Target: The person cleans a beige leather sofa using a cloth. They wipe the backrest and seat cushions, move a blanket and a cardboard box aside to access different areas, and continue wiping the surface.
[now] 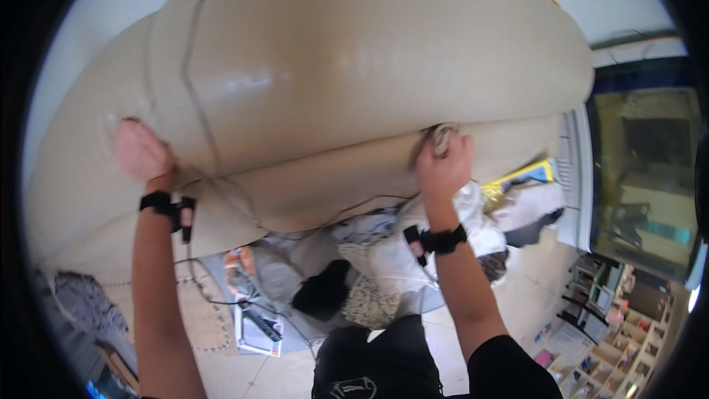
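Note:
A large beige sofa (354, 55), smooth and leather-like, fills the view before me. My left hand (141, 149) presses against its left part, where the surface wrinkles around the hand; blur hides the fingers. A small crumpled light cloth (443, 138) is gripped in my right hand (446, 166). That hand is at the crease under the big upper cushion, right of the middle. Something dark shows just behind its fingers, too blurred to name. Black straps (157, 203) with small devices are on both wrists.
Clothes (382, 255) lie heaped below the sofa's front, near my legs. A dark cable (343, 213) runs along the sofa's lower edge. A white-framed flat item (257, 327) lies on the tiled floor (221, 377). At right are a glass panel (642, 177) and a compartmented shelf (615, 354).

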Motion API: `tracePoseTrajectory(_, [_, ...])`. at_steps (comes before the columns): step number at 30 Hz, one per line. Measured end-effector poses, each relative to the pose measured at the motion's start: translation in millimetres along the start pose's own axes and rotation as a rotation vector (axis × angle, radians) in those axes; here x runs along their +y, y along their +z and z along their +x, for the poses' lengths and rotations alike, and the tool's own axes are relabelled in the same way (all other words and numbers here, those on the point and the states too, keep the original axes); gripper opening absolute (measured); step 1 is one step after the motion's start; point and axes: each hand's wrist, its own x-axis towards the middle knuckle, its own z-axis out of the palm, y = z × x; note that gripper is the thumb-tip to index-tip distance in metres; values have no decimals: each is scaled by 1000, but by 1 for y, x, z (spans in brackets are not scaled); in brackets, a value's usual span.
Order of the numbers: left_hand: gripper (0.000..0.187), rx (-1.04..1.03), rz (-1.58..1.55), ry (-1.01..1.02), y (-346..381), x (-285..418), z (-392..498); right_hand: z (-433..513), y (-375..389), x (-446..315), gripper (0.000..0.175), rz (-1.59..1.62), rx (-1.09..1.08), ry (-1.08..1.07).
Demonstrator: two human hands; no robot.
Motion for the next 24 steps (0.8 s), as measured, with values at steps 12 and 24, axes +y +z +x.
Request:
tracePoseTrajectory(12, [32,-52,-116,-50,-6,9,6,-91,9,-117,27,458,-490,-497])
tracePoseTrajectory(24, [23,18,-143,-40,-6,12,7,-16,6,-16,25,26,94,208])
